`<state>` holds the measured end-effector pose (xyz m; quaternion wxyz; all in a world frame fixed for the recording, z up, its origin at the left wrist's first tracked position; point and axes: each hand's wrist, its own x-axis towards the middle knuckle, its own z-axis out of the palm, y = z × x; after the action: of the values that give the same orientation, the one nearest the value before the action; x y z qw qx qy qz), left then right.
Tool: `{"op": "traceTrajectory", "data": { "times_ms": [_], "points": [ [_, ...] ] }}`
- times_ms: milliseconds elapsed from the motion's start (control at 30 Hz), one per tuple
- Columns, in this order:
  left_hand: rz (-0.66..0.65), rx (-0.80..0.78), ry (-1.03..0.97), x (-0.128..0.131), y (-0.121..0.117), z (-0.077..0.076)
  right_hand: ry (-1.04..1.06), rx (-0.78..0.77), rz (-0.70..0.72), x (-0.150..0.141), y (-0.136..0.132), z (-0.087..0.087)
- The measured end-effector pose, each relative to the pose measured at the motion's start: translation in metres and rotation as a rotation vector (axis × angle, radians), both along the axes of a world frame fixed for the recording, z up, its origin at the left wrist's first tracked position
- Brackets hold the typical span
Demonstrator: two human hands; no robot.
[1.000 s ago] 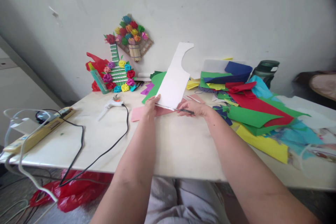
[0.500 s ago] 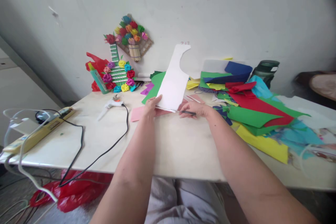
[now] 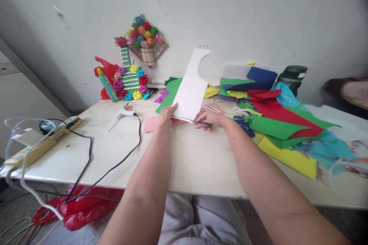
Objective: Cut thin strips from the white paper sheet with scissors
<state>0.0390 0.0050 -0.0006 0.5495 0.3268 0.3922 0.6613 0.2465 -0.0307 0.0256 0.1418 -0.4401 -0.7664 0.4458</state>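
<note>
My left hand (image 3: 166, 115) is closed on the lower left corner of a white card cut-out (image 3: 189, 93), its thumb on the front face. The card is tilted up over the table and has a curved notch on its right side. In my right hand (image 3: 211, 119) are scissors (image 3: 204, 124), of which the dark handle shows best. Their blades are at the card's bottom edge and mostly hidden there. Under the card lie a pink sheet (image 3: 151, 124) and a green sheet (image 3: 169, 97).
A white glue gun (image 3: 122, 113) with a black cord lies left, near a yellow power strip (image 3: 54, 138). Behind stand a glue bottle (image 3: 107, 85) and a flower-covered paper guitar (image 3: 130, 80). Coloured sheets (image 3: 276, 126) pile up on the right, before a dark green bottle (image 3: 291, 78).
My right hand has shifted slightly left with the scissors, closer to the card's lower right corner. The left hand and the card stay nearly still.
</note>
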Motion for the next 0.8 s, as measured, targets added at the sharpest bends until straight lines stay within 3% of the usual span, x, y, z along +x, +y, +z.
{"op": "traceTrajectory", "data": {
  "times_ms": [800],
  "points": [
    [-0.055,-0.010,0.012,-0.0057,0.0072,-0.0049,0.026,0.031,0.011,-0.0017,0.0035,-0.0004]
  ]
}}
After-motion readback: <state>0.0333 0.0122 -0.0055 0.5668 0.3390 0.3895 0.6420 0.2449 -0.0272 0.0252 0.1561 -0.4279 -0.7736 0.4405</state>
